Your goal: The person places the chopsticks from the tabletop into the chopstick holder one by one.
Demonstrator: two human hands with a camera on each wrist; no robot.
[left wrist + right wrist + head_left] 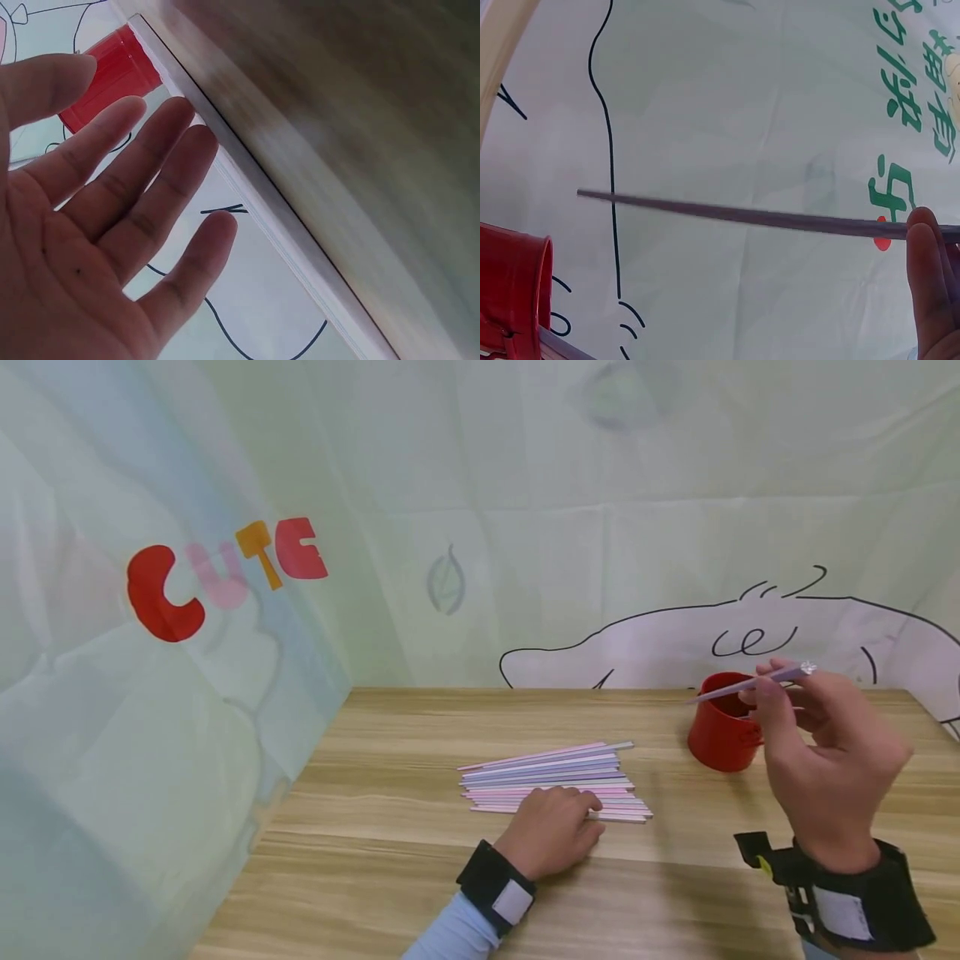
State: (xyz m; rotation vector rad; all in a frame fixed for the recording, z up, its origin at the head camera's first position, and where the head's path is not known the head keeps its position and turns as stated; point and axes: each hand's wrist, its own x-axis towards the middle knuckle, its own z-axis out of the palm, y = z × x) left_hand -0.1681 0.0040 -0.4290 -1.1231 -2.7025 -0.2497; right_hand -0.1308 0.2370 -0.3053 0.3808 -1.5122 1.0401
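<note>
My right hand (836, 752) pinches a slim, tapering lilac stick (780, 677) with a shiny, faceted-looking end, held raised beside the red mug (723, 739). In the right wrist view the stick (742, 215) stretches leftward from the fingertips, its thin end free. A second pale stick (559, 346) pokes out of the mug's mouth there. On the wooden table, several pink, white and lilac sticks (551, 768) lie side by side in a slightly fanned row. My left hand (551, 828) rests over their near edge, its fingers loosely bent and apart in the left wrist view.
Behind the wooden table (390, 743) hangs a pale printed curtain (480, 527) with a line drawing along its lower part. Another curtain side on the left carries coloured CUTE letters (165, 597). The mug stands near the table's back edge.
</note>
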